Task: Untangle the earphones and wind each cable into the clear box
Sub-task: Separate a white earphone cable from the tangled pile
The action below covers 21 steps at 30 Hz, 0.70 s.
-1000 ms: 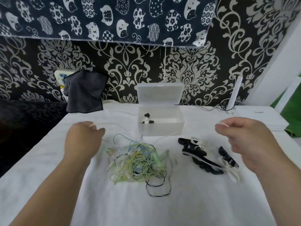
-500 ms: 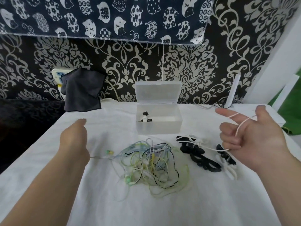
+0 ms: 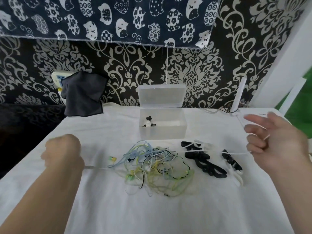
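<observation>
Earphones (image 3: pixel 155 168) lie in a loose tangle of green, blue, black and white cables at the middle of the white-covered counter (image 3: pixel 152 213), just in front of the clear box (image 3: pixel 168 132). The box stands near the far edge, its lid (image 3: pixel 160 95) tipped up against the wall, with one wound pair (image 3: pixel 149 123) in its left half.

The hands are wide apart, one on each side of the tangle. The left hand (image 3: pixel 62 151) is curled into a fist near the left edge, and a pale cable (image 3: pixel 96 167) runs from under it into the heap. The right hand (image 3: pixel 276 142), blurred, is raised near the far right corner with a white cable (image 3: pixel 239 153) looped round its bent fingers and stretched back to the pile. Under that cable lie black and white clips (image 3: pixel 204 162).

Bare cloth reaches from the tangle to the near edge. A dark cloth (image 3: pixel 84 95) hangs at the far left corner.
</observation>
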### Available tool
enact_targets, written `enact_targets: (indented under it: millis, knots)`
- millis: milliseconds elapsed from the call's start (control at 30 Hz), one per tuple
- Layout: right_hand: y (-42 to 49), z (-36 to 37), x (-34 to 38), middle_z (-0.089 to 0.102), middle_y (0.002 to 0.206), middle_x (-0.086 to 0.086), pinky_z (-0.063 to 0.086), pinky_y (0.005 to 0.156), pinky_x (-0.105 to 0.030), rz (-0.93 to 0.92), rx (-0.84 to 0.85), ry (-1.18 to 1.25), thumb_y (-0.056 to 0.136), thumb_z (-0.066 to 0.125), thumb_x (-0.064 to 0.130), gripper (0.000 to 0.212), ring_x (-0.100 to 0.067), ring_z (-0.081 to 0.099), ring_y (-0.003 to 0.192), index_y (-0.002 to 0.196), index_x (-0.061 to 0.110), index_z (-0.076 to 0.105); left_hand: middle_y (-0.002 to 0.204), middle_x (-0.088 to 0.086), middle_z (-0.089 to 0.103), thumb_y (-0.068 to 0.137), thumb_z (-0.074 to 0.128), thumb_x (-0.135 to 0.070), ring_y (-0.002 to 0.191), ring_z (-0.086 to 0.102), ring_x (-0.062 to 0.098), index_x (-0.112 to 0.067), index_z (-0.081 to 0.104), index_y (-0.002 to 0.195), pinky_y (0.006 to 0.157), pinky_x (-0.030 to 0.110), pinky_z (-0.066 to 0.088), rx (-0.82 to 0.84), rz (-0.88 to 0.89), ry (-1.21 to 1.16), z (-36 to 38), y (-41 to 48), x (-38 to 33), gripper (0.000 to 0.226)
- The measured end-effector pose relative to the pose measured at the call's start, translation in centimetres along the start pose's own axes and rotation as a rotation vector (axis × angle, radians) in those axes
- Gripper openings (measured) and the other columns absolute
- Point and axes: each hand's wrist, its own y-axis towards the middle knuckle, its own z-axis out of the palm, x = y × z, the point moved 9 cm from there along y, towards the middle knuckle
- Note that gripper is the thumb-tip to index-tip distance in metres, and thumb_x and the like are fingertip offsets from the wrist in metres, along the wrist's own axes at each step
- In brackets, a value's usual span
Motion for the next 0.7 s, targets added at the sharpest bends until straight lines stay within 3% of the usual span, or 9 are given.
enact_targets:
  millis: [100, 167, 200, 267, 367, 433, 533, 633, 700]
  knots:
    - [-1.5, 3.7, -1.3, 0.065, 0.072, -0.015, 0.018, 0.036, -0.018, 0.07, 0.268, -0.107, 0.1, 0.031, 0.057, 0.066, -0.012, 0.023, 0.037, 0.107, 0.006, 0.073, 0.135, 0.017, 0.045, 0.082, 0.054, -0.013, 0.123, 0.045, 0.044, -0.025, 0.059, 0.122, 0.101, 0.054, 0.042, 0.049, 0.242, 0.128, -2.4, -10.0, -6.8, 0.042]
    - [-2.9, 6.0, -2.5, 0.069, 0.084, -0.02, 0.022, 0.038, -0.018, 0.124, 0.447, -0.192, 0.097, 0.023, 0.065, 0.078, -0.016, 0.028, 0.038, 0.104, 0.009, 0.076, 0.136, 0.011, 0.045, 0.079, 0.061, -0.007, 0.124, 0.044, 0.035, -0.021, 0.057, 0.125, 0.104, 0.04, 0.039, 0.065, 0.555, 0.058, -2.6, -14.9, -10.3, 0.049]
    - [-3.6, 7.0, -3.2, 0.067, 0.082, -0.02, 0.022, 0.039, -0.019, 0.144, 0.523, -0.235, 0.095, 0.02, 0.067, 0.081, -0.017, 0.031, 0.039, 0.102, 0.009, 0.077, 0.131, 0.004, 0.048, 0.078, 0.064, -0.003, 0.118, 0.048, 0.028, -0.019, 0.057, 0.125, 0.1, 0.028, 0.04, 0.151, 0.721, -0.018, -1.9, -17.1, -11.4, 0.05]
    - [-5.0, 8.6, -4.5, 0.057, 0.067, -0.018, 0.016, 0.042, -0.021, 0.194, 0.65, -0.285, 0.091, 0.02, 0.068, 0.083, -0.017, 0.028, 0.042, 0.093, 0.009, 0.078, 0.117, -0.011, 0.058, 0.083, 0.064, -0.002, 0.104, 0.055, 0.006, -0.023, 0.062, 0.12, 0.09, 0.013, 0.042, 0.477, 0.94, -0.099, 0.3, -21.7, -12.3, 0.043]
    - [-6.9, 10.7, -5.4, 0.04, 0.052, -0.009, 0.01, 0.046, -0.023, 0.247, 0.804, -0.237, 0.089, 0.022, 0.066, 0.08, -0.015, 0.017, 0.047, 0.079, 0.009, 0.078, 0.105, -0.024, 0.065, 0.085, 0.074, -0.027, 0.1, 0.055, -0.01, -0.035, 0.067, 0.113, 0.084, 0.004, 0.039, 0.855, 1.146, 0.059, 3.1, -28.4, -11.5, 0.03]
    - [-8.3, 12.0, -5.0, 0.039, 0.054, -0.005, 0.014, 0.045, -0.021, 0.275, 0.972, -0.111, 0.094, 0.025, 0.064, 0.076, -0.016, 0.017, 0.048, 0.088, 0.009, 0.078, 0.114, -0.026, 0.061, 0.08, 0.074, -0.048, 0.106, 0.05, -0.009, -0.041, 0.059, 0.124, 0.091, 0.004, 0.033, 0.942, 1.235, 0.234, 4.9, -30.7, -9.6, 0.048]
    - [-10.9, 13.4, -2.9, 0.033, 0.066, -0.008, 0.013, 0.046, -0.024, 0.4, 1.249, 0.209, 0.102, 0.034, 0.055, 0.067, -0.016, 0.022, 0.056, 0.116, -0.002, 0.066, 0.11, -0.018, 0.057, 0.084, 0.066, -0.055, 0.109, 0.048, 0.001, -0.04, 0.057, 0.125, 0.114, 0.029, 0.021, 0.844, 1.323, 0.458, 6.7, -30.9, -7.7, 0.045]
    - [-10.9, 12.8, -0.7, 0.033, 0.07, -0.009, 0.011, 0.047, -0.026, 0.402, 1.237, 0.351, 0.103, 0.037, 0.05, 0.065, -0.015, 0.024, 0.058, 0.122, -0.009, 0.059, 0.107, -0.016, 0.053, 0.091, 0.058, -0.046, 0.113, 0.048, 0.007, -0.038, 0.062, 0.116, 0.117, 0.039, 0.011, 0.621, 1.29, 0.589, 6.8, -28.3, -8.0, 0.026]
    - [-9.9, 12.1, 0.5, 0.037, 0.068, -0.009, 0.015, 0.046, -0.025, 0.393, 1.196, 0.4, 0.1, 0.026, 0.06, 0.079, -0.014, 0.024, 0.054, 0.119, -0.009, 0.06, 0.102, -0.016, 0.052, 0.09, 0.061, -0.034, 0.111, 0.05, 0.011, -0.038, 0.066, 0.106, 0.114, 0.041, 0.012, 0.485, 1.256, 0.552, 5.8, -26.5, -8.7, 0.017]
